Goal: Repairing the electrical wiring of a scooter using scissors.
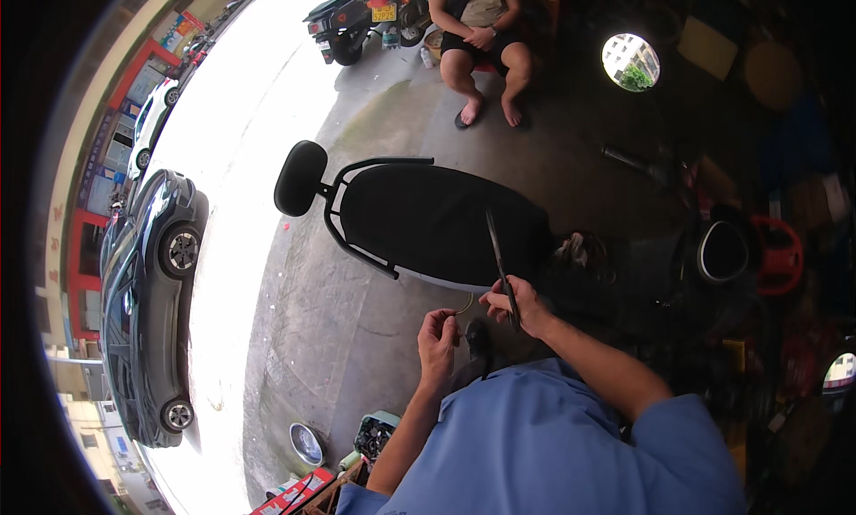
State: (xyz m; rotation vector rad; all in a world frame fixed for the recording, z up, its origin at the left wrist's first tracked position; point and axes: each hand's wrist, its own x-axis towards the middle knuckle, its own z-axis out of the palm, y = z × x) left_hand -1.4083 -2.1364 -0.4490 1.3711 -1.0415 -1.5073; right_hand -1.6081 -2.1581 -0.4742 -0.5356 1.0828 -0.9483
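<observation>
A black scooter seat point(419, 214) stretches across the middle, with a metal grab rail point(383, 161) around its far left end and a padded backrest point(300, 178) beyond that. My right hand point(526, 308), by the seat's near edge, is closed around a long, thin, dark metal tool point(497, 252). The tool points up and away over the seat; its exact kind I cannot make out. Just left of it, my left hand point(437, 341) is closed in a pinch on a thin, curved, yellowish wire-like strand point(467, 303). Part of the strand is hidden by the fingers.
A seated person point(481, 42) faces me at the far side, near a parked scooter point(352, 24). The scooter's dark front, with a round mirror point(723, 251), lies to the right. A metal bowl point(308, 444) and a parts tray point(374, 433) stand at lower left. A grey car point(147, 310) is outside.
</observation>
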